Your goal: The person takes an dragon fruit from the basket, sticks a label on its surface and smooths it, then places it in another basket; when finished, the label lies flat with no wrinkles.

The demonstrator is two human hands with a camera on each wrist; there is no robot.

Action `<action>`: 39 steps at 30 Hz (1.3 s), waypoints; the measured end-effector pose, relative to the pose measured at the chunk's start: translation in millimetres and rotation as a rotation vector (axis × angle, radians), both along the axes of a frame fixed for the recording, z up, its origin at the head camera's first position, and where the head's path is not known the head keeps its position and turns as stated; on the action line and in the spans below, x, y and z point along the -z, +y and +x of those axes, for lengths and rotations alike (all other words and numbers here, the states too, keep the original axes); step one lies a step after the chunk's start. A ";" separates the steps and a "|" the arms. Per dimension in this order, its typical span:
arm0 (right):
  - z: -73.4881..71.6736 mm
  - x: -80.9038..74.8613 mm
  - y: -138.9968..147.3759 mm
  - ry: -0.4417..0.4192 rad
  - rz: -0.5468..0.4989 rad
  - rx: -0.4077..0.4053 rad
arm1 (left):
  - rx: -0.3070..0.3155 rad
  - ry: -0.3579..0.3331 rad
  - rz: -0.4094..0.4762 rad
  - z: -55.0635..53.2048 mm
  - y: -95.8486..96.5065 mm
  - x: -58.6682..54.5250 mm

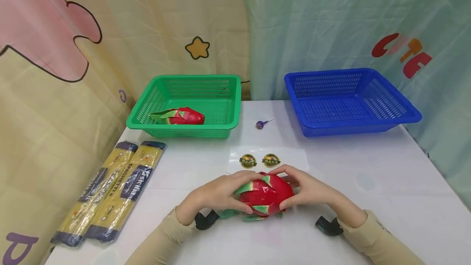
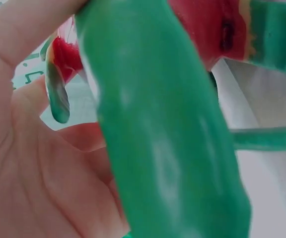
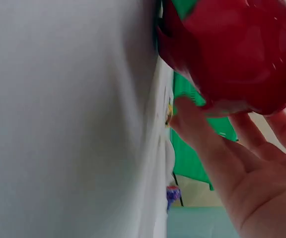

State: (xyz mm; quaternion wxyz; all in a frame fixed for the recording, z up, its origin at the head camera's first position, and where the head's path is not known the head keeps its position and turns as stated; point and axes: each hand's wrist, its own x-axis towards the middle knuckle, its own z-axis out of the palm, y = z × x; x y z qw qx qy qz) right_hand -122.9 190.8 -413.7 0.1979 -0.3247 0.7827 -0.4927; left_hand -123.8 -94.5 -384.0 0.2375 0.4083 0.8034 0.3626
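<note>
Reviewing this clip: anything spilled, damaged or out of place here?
Nothing looks spilled, and the held dragon fruit shows no visible damage. Mildly odd: a lollipop lies loose on the table between the green basket and the blue basket, in neither, so it looks a little stray.

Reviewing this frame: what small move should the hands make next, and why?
Probably a gentle two-handed lift of the glossy red, green-leaved dragon fruit: the left hand and right hand hold opposite sides, and a similar red dragon fruit lies in the green perforated plastic basket, a likely destination.
</note>
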 end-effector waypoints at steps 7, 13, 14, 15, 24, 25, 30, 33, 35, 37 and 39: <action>-6.9 -3.6 9.9 0.081 0.019 -0.058 | 0.053 -0.042 0.070 -4.1 -3.3 2.8; -12.6 1.1 15.2 0.043 -0.054 -0.095 | 0.023 -0.054 0.041 -3.7 -4.9 1.2; -13.4 1.6 16.4 0.041 -0.070 -0.103 | 0.014 -0.057 0.032 -3.5 -5.6 0.1; -14.1 1.9 17.4 0.035 -0.081 -0.110 | 0.009 -0.053 0.023 -3.4 -6.2 -0.9; -23.3 -6.5 29.5 -0.045 -0.122 -0.012 | -0.061 0.041 0.038 -10.0 -27.8 -20.4; -25.1 -8.3 30.3 -0.042 -0.112 0.014 | -0.091 0.059 0.063 -11.9 -32.9 -23.3; -39.6 -14.6 27.9 -0.008 -0.070 0.148 | -0.255 0.077 0.281 -24.8 -52.5 -26.8; -50.7 -13.1 22.7 -0.012 -0.078 0.199 | -0.317 0.007 0.393 -35.5 -54.7 -15.4; -57.4 -9.6 19.1 -0.028 -0.083 0.225 | -0.341 -0.049 0.427 -42.9 -53.5 -3.8; -62.6 -4.8 16.5 -0.027 -0.056 0.250 | -0.369 -0.092 0.428 -49.3 -52.1 9.1; -66.4 0.2 14.6 -0.024 -0.024 0.271 | -0.394 -0.122 0.425 -54.8 -50.6 21.6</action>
